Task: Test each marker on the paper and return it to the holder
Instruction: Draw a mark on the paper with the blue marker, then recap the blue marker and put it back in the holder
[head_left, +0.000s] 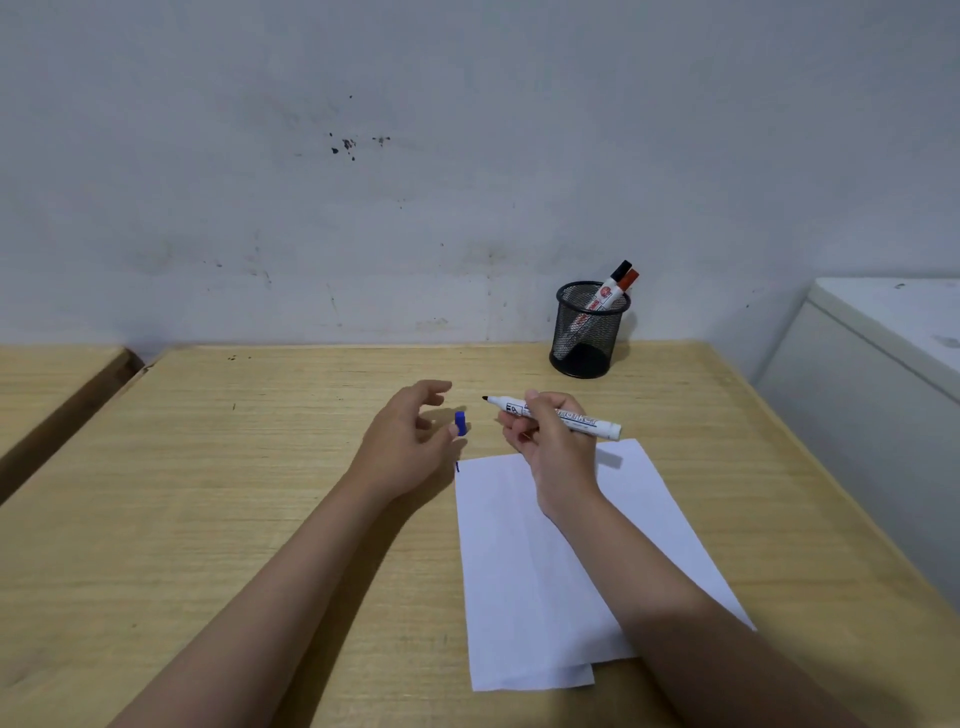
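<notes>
Dim, even indoor light; soft shadows fall left of both forearms on the pale wooden desk (208, 493). Wide-angle bending curves the edges; slight overall softness

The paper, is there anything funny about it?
Yes. The paper lies askew on the table, and a second sheet pokes out beneath its near edge. A small blue mark sits at its top left corner, partly on the wood. The sheet itself looks blank.
</notes>
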